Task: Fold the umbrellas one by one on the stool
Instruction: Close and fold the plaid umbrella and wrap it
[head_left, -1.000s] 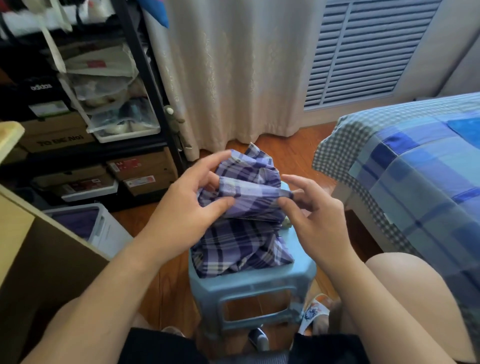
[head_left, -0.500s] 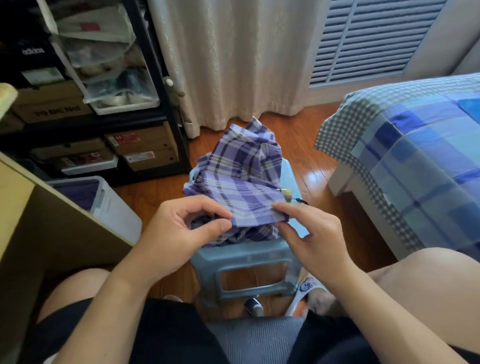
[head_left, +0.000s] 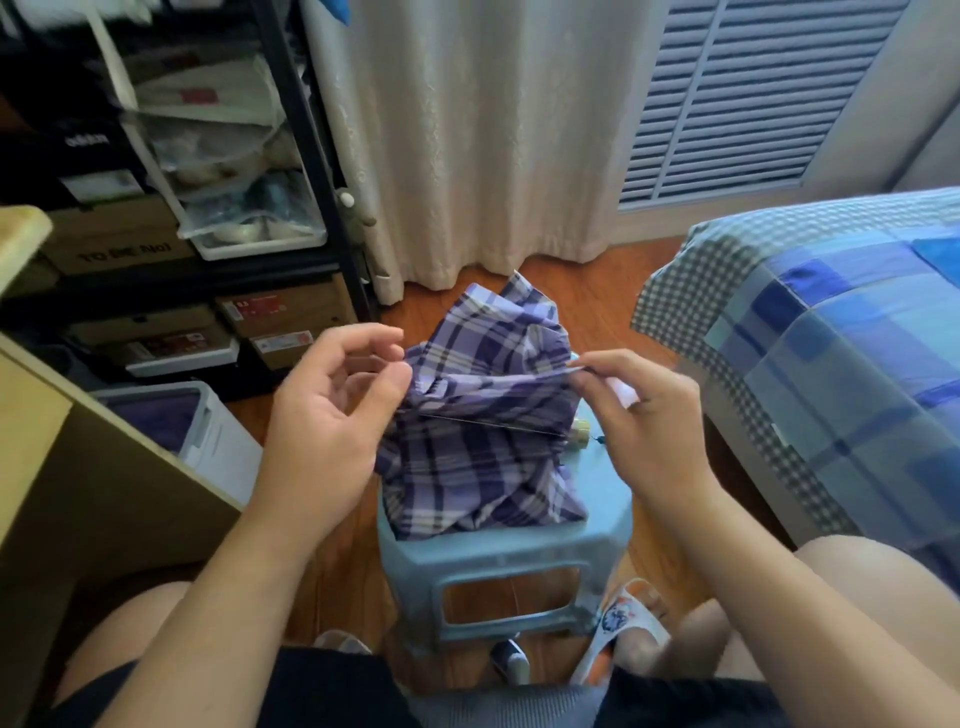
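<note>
Umbrella of purple-and-white plaid fabric (head_left: 483, 431) lies collapsed in a loose heap on the light blue plastic stool (head_left: 498, 558), covering most of the seat; its pale handle end (head_left: 581, 431) pokes out at the right, with a thin metal rib exposed across the cloth. The left hand (head_left: 332, 415) has curled fingers, thumb and forefinger closing on the left end of one fabric panel. The right hand (head_left: 649, 415) pinches the right end of the same panel between thumb and forefinger, drawing the fold edge taut between the two hands.

Judged risks: the panel could slip from either pinch, since each grip takes only a narrow edge, and the pleat would then fall back into the heap. Pulling too hard to one side could drag the whole bundle, which overhangs the near seat edge slightly, off the stool and onto the wooden floor (head_left: 597, 312). The bare rib could snag the cloth as pleats are laid over it.

Room: the blue checked bed (head_left: 831, 338) stands close on the right, a beige cabinet (head_left: 104, 493) and white storage bin (head_left: 218, 441) close on the left, and the person's knees flank the stool. Free space lies mainly above the seat and beyond it, toward the cream curtain (head_left: 467, 156).
</note>
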